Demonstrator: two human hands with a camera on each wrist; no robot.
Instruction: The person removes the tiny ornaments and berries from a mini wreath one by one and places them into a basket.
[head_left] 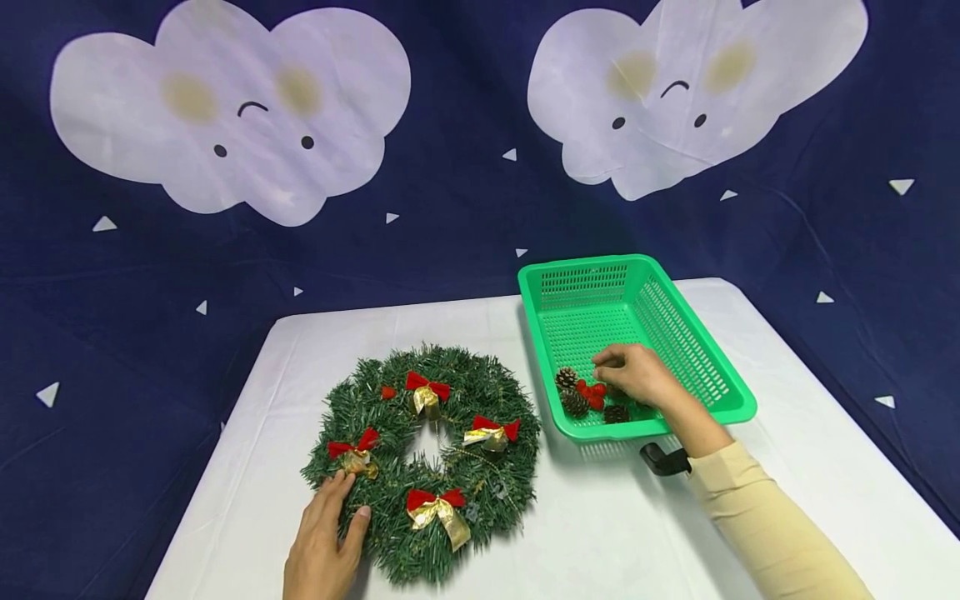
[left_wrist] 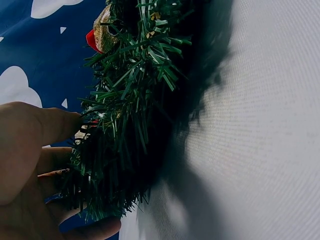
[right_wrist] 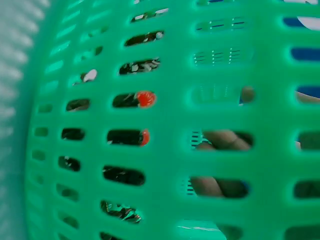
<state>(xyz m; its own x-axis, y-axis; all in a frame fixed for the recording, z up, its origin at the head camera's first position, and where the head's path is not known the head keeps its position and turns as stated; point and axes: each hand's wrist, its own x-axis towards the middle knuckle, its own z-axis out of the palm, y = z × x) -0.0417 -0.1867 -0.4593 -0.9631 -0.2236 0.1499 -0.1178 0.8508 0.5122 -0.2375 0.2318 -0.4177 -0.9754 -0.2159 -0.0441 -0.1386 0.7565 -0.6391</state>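
Note:
A round green tinsel wreath (head_left: 495, 483) lies on the table, decorated with several red and gold bows (head_left: 437, 510). My left hand (head_left: 326, 533) rests on its lower left edge, fingers spread loosely over the greenery near the left bow (head_left: 356, 450). In the left wrist view the thumb and fingers touch the wreath's side (left_wrist: 120, 130). My right hand (head_left: 637, 375) is inside a green plastic basket (head_left: 536, 350), fingers bent toward the thumb, above brown pine cones (head_left: 575, 403) and red berry-like ornaments (head_left: 592, 394). Whether the fingertips hold anything, I cannot tell.
A white cloth covers the table (head_left: 600, 533). Behind it hangs a dark blue curtain (head_left: 457, 108) with cloud faces. The basket's slotted wall (right_wrist: 170, 150) fills the right wrist view. A black strap-like part (head_left: 663, 458) sits at the right wrist, by the basket's near rim.

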